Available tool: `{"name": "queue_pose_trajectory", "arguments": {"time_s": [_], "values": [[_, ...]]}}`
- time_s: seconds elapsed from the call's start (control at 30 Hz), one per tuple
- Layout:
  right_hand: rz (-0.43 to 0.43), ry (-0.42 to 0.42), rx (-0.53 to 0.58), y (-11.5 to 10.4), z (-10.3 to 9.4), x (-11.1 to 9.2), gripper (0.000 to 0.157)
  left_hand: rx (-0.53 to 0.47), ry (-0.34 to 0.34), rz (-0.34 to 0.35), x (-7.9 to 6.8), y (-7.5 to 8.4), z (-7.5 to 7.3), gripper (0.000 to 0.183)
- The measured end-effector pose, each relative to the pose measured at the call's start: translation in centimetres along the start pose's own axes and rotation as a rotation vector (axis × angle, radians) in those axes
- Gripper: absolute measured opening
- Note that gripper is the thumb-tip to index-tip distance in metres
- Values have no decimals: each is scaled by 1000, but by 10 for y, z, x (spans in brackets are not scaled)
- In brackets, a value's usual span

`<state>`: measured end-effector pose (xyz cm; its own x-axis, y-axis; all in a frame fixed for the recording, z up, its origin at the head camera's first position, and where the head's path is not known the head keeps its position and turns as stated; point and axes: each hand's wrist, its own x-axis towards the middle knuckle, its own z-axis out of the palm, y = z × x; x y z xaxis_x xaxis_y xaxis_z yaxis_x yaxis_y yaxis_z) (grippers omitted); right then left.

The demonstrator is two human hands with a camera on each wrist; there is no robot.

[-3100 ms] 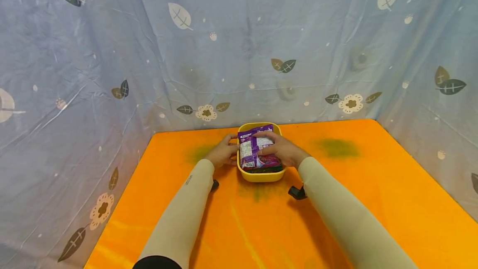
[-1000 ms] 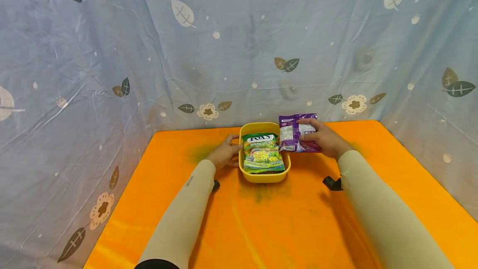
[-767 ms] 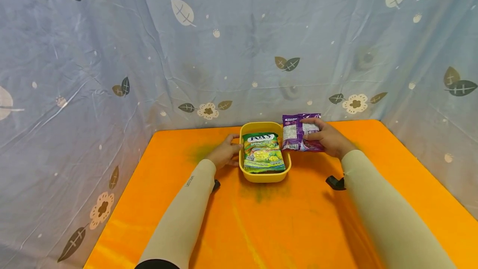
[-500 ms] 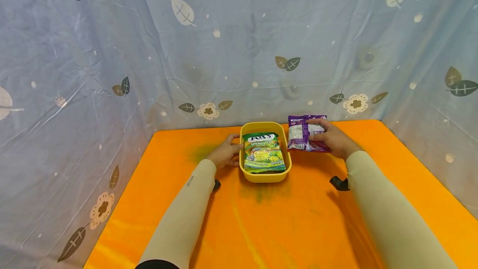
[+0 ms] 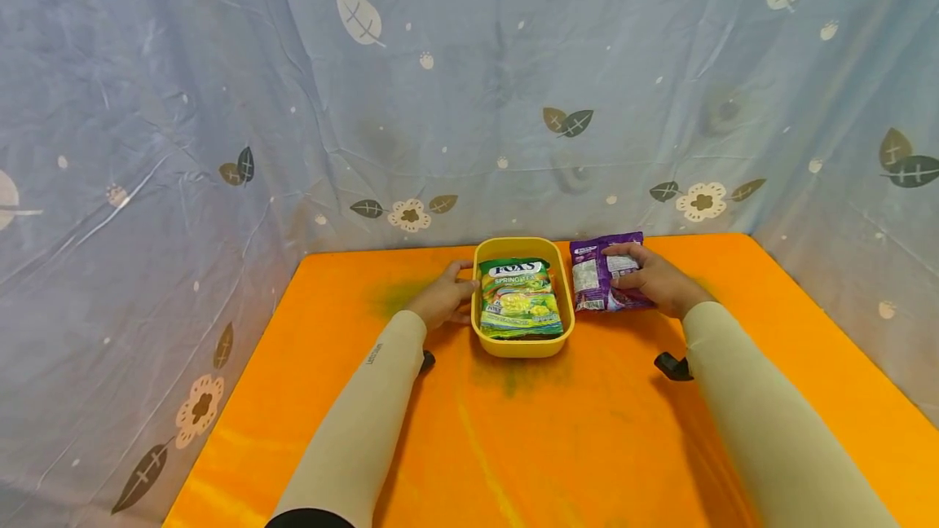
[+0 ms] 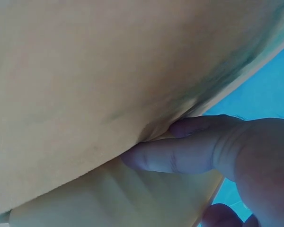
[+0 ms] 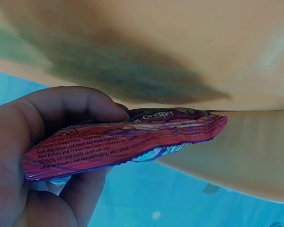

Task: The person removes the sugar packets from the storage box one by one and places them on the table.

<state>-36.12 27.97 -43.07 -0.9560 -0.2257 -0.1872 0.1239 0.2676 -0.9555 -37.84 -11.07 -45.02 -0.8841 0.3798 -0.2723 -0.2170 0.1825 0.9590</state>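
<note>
My right hand (image 5: 654, 281) grips a purple candy bag (image 5: 589, 277), its printed back face up, just right of the yellow plastic tub (image 5: 522, 349). In the right wrist view the bag (image 7: 132, 142) is seen along its red lower edge, with fingers on one side and the thumb on the other. A green Fox's Spring Tea candy bag (image 5: 519, 300) lies face up inside the tub. My left hand (image 5: 443, 298) rests against the tub's left wall; the left wrist view has a straight digit (image 6: 175, 153) touching low on that wall.
An orange cloth (image 5: 550, 446) with green stains covers the table. A blue leaf-print curtain (image 5: 469, 104) closes in the back and both sides, close behind the tub.
My right hand has lifted the purple candy bag out of the tub, baring the green one, carried it right and lowered it beside the tub. My left hand keeps its place.
</note>
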Motion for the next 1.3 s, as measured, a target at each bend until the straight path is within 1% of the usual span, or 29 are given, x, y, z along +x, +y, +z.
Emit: {"name": "queue_pose_trajectory", "arguments": {"time_s": [0.13,0.27,0.53,0.7,0.8,1.03,1.2,1.3], "values": [[0,-5,-69,1,5,3,59,0,-8,4,1,-1,-1,52],[25,-5,-122,1,10,6,58,-10,-17,15,3,-2,-1,53],[54,11,-151,1,11,6,61,-19,-17,11,4,-3,-1,54],[58,27,-188,1,13,9,58,-27,-15,12,4,-3,-1,54],[60,48,-233,1,14,10,57,-21,-12,13,4,-3,-1,54],[79,91,-366,7,9,8,60,-29,-16,17,6,-6,-1,54],[79,97,-366,12,5,8,62,-28,-8,17,8,-8,-2,53],[75,99,-325,14,1,7,68,-25,-7,15,9,-7,-2,53]]}}
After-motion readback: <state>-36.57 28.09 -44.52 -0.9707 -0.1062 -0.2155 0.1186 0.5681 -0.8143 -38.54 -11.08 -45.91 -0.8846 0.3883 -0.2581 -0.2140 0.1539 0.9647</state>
